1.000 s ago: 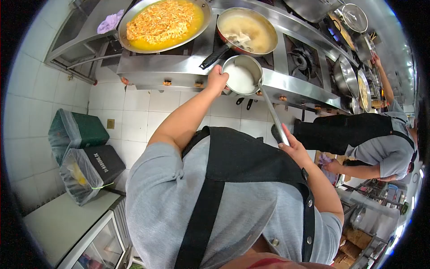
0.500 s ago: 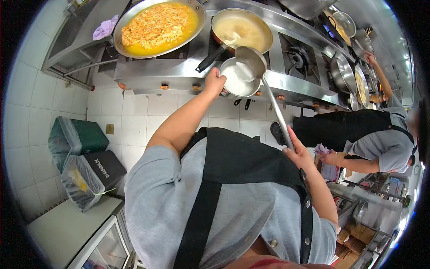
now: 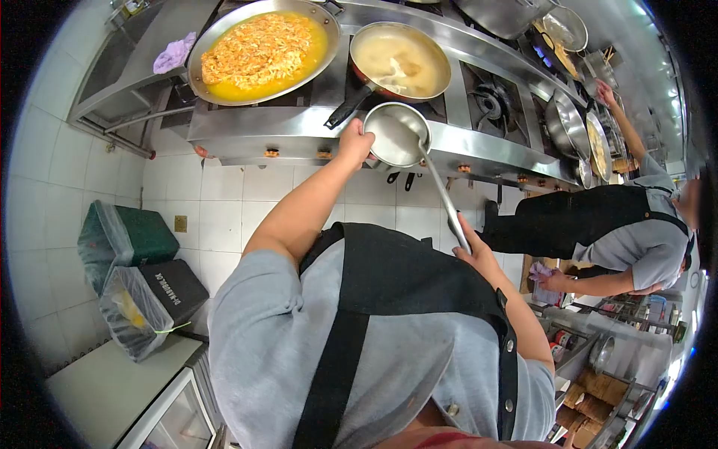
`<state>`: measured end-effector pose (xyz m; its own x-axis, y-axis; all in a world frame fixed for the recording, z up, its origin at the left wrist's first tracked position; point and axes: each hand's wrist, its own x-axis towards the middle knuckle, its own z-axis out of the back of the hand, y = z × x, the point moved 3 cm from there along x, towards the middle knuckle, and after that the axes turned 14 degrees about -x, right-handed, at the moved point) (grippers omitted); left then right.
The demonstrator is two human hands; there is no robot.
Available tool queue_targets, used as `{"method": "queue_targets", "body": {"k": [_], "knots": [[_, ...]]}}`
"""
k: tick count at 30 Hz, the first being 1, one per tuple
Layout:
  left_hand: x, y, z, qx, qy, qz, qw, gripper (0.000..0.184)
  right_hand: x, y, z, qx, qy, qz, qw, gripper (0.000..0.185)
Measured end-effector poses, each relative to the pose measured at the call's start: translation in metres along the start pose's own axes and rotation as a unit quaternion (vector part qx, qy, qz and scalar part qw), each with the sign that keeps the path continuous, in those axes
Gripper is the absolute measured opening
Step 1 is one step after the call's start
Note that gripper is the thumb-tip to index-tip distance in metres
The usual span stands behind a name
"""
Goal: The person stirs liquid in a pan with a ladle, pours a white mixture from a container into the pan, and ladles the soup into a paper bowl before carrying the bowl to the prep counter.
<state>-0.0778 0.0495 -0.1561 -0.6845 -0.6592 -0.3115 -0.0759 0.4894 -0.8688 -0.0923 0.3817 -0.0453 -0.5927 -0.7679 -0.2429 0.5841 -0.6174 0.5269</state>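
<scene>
My left hand (image 3: 353, 144) grips the side of a metal bowl (image 3: 372, 120) that holds white liquid, just in front of the stove edge. My right hand (image 3: 474, 251) is closed round the long handle of a ladle (image 3: 441, 179). The ladle's head reaches into the bowl and is mostly hidden in the liquid. Directly behind the bowl stands a frying pan (image 3: 348, 106) with cloudy, pale liquid and a whitish patch in it. Farther left, a large pan (image 3: 196, 72) carries an orange-yellow shredded mass in yellow liquid.
A steel stove (image 3: 239, 129) runs across the front, with a bare burner (image 3: 490, 105) to the right. A co-worker (image 3: 576, 217) stands at the right, one arm stretched over the stove. A purple cloth (image 3: 175, 52) lies at the left. Lined bins (image 3: 134, 232) stand at lower left.
The ladle's head has come down from over the frying pan's near edge into the bowl. The whitish patch in the pan has spread. My right hand has shifted slightly left.
</scene>
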Motion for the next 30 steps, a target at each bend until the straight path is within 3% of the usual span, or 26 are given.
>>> {"method": "queue_targets", "body": {"k": [2, 4, 7, 14, 16, 17, 19, 20, 22, 23, 25, 29, 30], "knots": [[0.001, 0.002, 0.000, 0.015, -0.001, -0.006, 1.000, 0.015, 0.001, 0.004, 0.007, 0.007, 0.003, 0.019, 1.000, 0.069], [0.005, 0.007, 0.001, 0.016, 0.001, -0.013, 1.000, 0.015, -0.004, 0.010, 0.011, 0.151, 0.113, -0.117, 0.975, 0.070], [0.005, 0.009, 0.003, 0.018, 0.001, -0.023, 1.000, 0.014, -0.008, 0.023, 0.018, 0.265, 0.147, -0.147, 0.942, 0.070], [0.007, 0.010, 0.002, -0.022, 0.001, -0.033, 0.999, 0.014, -0.018, 0.030, 0.033, 0.392, 0.201, -0.186, 0.878, 0.069], [0.006, 0.011, 0.002, -0.018, -0.004, -0.026, 0.999, 0.014, -0.020, 0.023, 0.031, 0.313, 0.141, -0.147, 0.928, 0.069], [0.007, 0.010, 0.003, -0.017, -0.005, -0.031, 0.999, 0.014, -0.021, 0.020, 0.027, 0.314, 0.142, -0.148, 0.927, 0.069], [0.008, 0.010, 0.003, -0.014, -0.006, -0.036, 0.999, 0.014, -0.018, 0.018, 0.029, 0.094, 0.032, 0.001, 0.995, 0.069], [0.008, 0.009, 0.003, -0.016, -0.004, -0.032, 0.999, 0.013, -0.017, 0.014, 0.024, 0.096, 0.030, 0.000, 0.995, 0.069], [0.007, 0.006, 0.001, -0.017, 0.000, -0.028, 0.999, 0.013, -0.015, 0.014, 0.021, -0.035, -0.052, 0.069, 0.996, 0.069], [0.003, 0.002, 0.000, -0.010, 0.002, -0.024, 1.000, 0.014, -0.014, 0.017, 0.021, -0.035, -0.055, 0.068, 0.996, 0.069], [0.002, 0.000, -0.001, -0.003, 0.005, -0.020, 1.000, 0.015, -0.011, 0.016, 0.019, -0.069, 0.039, -0.097, 0.992, 0.068], [0.009, 0.007, 0.003, 0.004, 0.010, -0.019, 1.000, 0.013, -0.002, -0.001, 0.004, -0.112, 0.042, -0.082, 0.989, 0.067], [0.012, 0.009, 0.003, 0.003, 0.014, -0.022, 1.000, 0.013, 0.001, 0.000, 0.002, -0.048, 0.034, -0.061, 0.996, 0.067]]}}
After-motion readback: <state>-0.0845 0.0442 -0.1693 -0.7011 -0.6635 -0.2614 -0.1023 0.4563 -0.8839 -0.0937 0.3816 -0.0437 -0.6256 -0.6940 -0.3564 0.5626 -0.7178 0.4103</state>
